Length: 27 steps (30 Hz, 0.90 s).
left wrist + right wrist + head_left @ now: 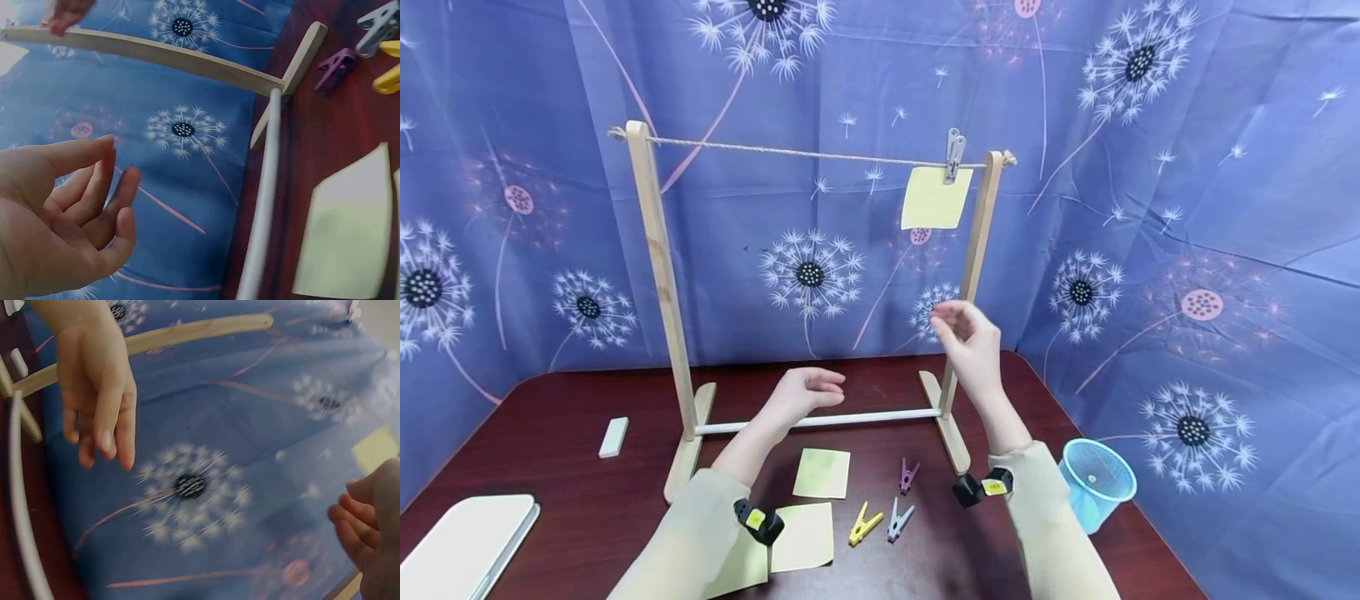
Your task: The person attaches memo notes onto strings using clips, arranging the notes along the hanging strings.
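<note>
Both hands are raised before me, in front of the wooden frame [658, 250]. Left hand [797, 396]: toward the middle, fingers loosely bent, gaps between them. Right hand [973, 337]: near the right post, thumb apart from bent fingers. Above it, a grey clothespin [953, 158] holds a yellow note [932, 200] on the cord [797, 153]. Loose notes [822, 473] and three clothespins [863, 527] lie on the table [587, 500].

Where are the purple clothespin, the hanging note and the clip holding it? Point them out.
Purple clothespin [336, 70]: left wrist view, middle of its body.
Hanging note [936, 200]: head view, centre of the sheet.
Clip [954, 157]: head view, middle of its grey body.
</note>
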Each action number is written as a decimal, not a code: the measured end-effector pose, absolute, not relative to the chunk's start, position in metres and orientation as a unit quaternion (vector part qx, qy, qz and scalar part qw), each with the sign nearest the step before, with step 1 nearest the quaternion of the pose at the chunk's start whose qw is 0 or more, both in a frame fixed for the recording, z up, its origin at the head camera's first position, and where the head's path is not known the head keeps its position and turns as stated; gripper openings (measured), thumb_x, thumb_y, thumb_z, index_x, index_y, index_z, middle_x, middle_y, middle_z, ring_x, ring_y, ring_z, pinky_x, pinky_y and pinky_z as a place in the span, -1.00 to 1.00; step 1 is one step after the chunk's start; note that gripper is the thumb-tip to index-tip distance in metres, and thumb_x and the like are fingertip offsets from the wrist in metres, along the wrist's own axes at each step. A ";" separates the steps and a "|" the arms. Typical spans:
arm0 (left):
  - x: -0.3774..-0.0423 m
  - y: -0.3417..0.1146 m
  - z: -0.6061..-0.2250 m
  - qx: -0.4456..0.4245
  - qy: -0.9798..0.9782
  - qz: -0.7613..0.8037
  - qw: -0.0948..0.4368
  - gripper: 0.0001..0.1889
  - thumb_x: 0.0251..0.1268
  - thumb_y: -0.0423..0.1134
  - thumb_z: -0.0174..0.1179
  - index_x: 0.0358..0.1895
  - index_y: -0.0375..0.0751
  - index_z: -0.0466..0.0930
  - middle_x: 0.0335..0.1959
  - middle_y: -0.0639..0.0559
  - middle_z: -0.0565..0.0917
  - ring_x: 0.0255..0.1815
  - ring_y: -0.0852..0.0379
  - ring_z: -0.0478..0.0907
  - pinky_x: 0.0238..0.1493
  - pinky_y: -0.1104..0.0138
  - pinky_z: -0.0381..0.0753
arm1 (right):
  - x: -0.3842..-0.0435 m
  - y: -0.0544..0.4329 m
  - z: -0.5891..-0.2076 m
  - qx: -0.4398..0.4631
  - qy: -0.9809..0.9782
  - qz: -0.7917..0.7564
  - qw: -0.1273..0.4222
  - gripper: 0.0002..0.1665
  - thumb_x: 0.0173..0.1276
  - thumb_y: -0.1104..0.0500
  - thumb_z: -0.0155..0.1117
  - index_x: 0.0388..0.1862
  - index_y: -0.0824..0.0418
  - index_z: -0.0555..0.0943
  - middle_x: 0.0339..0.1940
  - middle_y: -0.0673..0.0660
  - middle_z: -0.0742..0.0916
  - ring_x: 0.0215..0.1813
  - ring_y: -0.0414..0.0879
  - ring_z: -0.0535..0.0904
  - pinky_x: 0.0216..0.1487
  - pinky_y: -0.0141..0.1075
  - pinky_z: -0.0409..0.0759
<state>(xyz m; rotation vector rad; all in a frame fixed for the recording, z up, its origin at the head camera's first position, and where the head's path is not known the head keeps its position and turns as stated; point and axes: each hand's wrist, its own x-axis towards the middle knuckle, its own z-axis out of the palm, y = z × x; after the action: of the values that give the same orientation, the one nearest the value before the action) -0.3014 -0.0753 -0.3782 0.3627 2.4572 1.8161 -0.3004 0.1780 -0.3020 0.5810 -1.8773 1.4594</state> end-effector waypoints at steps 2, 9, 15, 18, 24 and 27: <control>-0.296 -0.078 -0.389 0.114 0.804 0.583 0.032 -0.65 0.17 -0.41 0.31 0.05 -0.41 0.63 -0.20 -0.20 0.76 -0.11 0.05 0.69 0.00 0.21 0.62 | -0.299 0.178 -0.315 0.213 -0.740 0.560 0.306 -0.75 0.29 0.40 0.31 -0.10 0.55 0.59 -0.19 0.49 0.71 -0.28 -0.46 0.61 -0.20 -0.60 0.56; -0.282 -0.085 -0.423 0.108 0.831 0.544 0.045 -0.63 0.11 -0.44 0.36 0.04 -0.42 0.62 -0.13 -0.28 0.72 -0.09 -0.03 0.67 -0.04 0.17 0.66 | -0.293 0.178 -0.359 0.179 -0.792 0.536 0.230 -0.80 0.25 0.40 0.34 -0.15 0.48 0.62 -0.24 0.43 0.74 -0.28 -0.29 0.65 -0.19 -0.52 0.58; -0.274 -0.090 -0.440 0.150 0.869 0.468 0.060 -0.54 0.03 -0.41 0.42 0.06 -0.44 0.60 -0.04 -0.29 0.69 0.01 -0.17 0.61 0.09 0.02 0.57 | -0.303 0.181 -0.401 0.195 -0.829 0.511 0.117 -0.77 0.24 0.40 0.34 -0.11 0.43 0.62 -0.21 0.38 0.75 -0.21 -0.12 0.69 -0.16 -0.45 0.60; -0.271 -0.091 -0.443 0.169 0.875 0.448 0.069 -0.51 0.02 -0.40 0.43 0.08 -0.45 0.58 0.02 -0.29 0.67 0.11 -0.22 0.57 0.17 -0.04 0.51 | -0.296 0.181 -0.404 0.213 -0.836 0.499 0.083 -0.77 0.24 0.43 0.31 -0.11 0.47 0.61 -0.20 0.42 0.73 -0.17 0.03 0.69 -0.16 -0.42 0.59; -0.273 -0.091 -0.446 0.183 0.884 0.427 0.055 -0.52 0.02 -0.40 0.43 0.09 -0.41 0.59 0.05 -0.25 0.67 0.16 -0.24 0.54 0.21 -0.05 0.48 | -0.290 0.192 -0.414 0.252 -0.837 0.484 0.044 -0.75 0.24 0.42 0.31 -0.10 0.49 0.57 -0.20 0.41 0.72 -0.15 0.04 0.70 -0.16 -0.40 0.61; -0.275 -0.089 -0.449 0.188 0.885 0.424 0.052 -0.52 0.01 -0.40 0.44 0.08 -0.39 0.60 0.04 -0.22 0.68 0.16 -0.23 0.54 0.21 -0.04 0.48 | -0.298 0.201 -0.427 0.274 -0.837 0.473 0.018 -0.68 0.23 0.38 0.33 -0.05 0.48 0.57 -0.17 0.40 0.72 -0.09 0.16 0.70 -0.10 -0.30 0.65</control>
<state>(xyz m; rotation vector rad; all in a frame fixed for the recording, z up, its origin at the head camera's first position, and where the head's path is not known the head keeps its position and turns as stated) -0.2746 -0.0894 -0.4489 0.5704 2.6912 1.2882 -0.2976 0.2007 -0.4270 0.8507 -2.6003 1.4711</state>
